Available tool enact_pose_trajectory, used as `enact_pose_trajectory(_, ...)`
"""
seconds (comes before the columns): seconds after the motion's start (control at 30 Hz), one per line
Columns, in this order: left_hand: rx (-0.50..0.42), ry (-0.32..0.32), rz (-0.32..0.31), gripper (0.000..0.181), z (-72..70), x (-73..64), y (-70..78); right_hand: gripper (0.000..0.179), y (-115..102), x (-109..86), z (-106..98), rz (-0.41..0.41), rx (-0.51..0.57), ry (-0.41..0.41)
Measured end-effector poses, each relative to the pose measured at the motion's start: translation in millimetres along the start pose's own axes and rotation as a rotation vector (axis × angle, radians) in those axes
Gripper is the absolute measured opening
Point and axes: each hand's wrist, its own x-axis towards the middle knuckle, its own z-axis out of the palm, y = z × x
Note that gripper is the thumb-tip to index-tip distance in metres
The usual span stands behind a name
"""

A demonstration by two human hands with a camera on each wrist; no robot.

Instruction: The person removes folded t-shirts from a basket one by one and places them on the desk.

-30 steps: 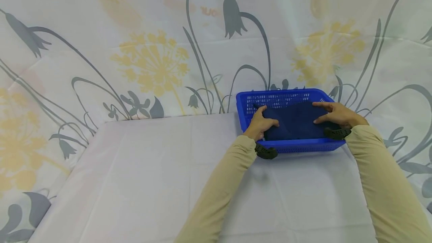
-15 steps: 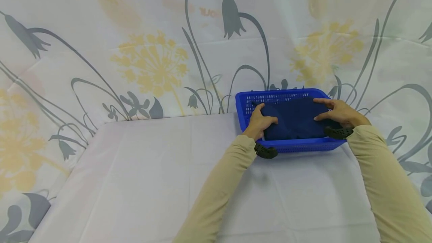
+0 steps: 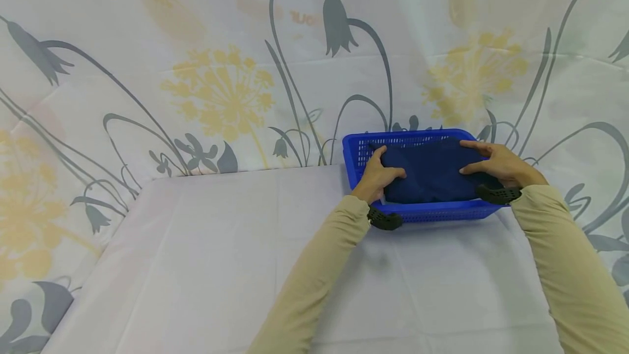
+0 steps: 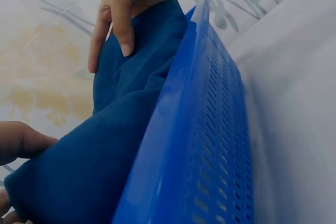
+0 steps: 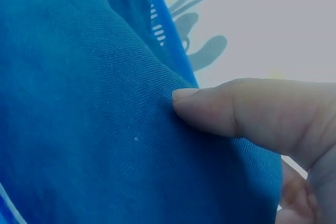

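Observation:
A folded navy-blue cloth (image 3: pixel 427 173) lies within the blue plastic basket (image 3: pixel 432 207), its back edge raised against the perforated far wall. My left hand (image 3: pixel 377 176) grips the cloth's left end, thumb on top and fingers at the outer side. At the other end my right hand (image 3: pixel 498 165) holds it, thumb and fingers spread apart along the side. In the right wrist view the thumb (image 5: pixel 231 109) presses on the ribbed fabric (image 5: pixel 105 108), with other fingers partly hidden behind its edge. The left wrist view shows the cloth (image 4: pixel 131 98) bulging up beside the basket rim.
The basket stands at the back right of a table covered with a white cloth (image 3: pixel 221 255). Behind it hangs a white curtain (image 3: pixel 206 26) with grey and yellow flowers. Each wrist wears a black band, such as the left band (image 3: pixel 385 218).
The cloth's back edge has risen slightly, covering more of the basket's far wall. Both hands moved up a little with it, and the right hand shifted slightly right.

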Motion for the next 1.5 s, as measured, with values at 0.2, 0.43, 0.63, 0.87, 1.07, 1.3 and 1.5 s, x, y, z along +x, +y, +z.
enact_pose_trajectory(0.2,-0.056,-0.042,0.010,0.085,-4.7,-0.9,2.3,0.086,-0.5,-3.2,-1.1,-0.011,0.036,0.030)
enact_pose_trajectory(0.43,-0.079,-0.070,0.027,0.084,-10.3,-3.8,8.3,0.086,-6.5,-9.3,-3.4,-0.014,0.032,0.044)
enact_pose_trajectory(0.63,-0.112,-0.112,0.056,0.085,-15.3,-6.3,13.5,0.085,-10.7,-14.9,-5.8,-0.015,0.049,0.053)
enact_pose_trajectory(0.87,-0.138,-0.144,0.068,0.087,-22.6,-8.4,16.0,0.084,-16.1,-20.5,-3.4,-0.012,0.066,0.068)
enact_pose_trajectory(1.07,-0.170,-0.160,0.087,0.088,-29.6,-11.0,18.4,0.083,-22.7,-24.2,1.2,-0.008,0.092,0.084)
enact_pose_trajectory(1.3,-0.165,-0.169,0.127,0.087,-38.9,-15.9,23.2,0.084,-30.9,-28.6,6.5,0.004,0.136,0.096)
enact_pose_trajectory(1.5,-0.201,-0.184,0.143,0.087,-47.5,-18.0,24.7,0.083,-36.4,-30.1,10.9,0.023,0.187,0.096)
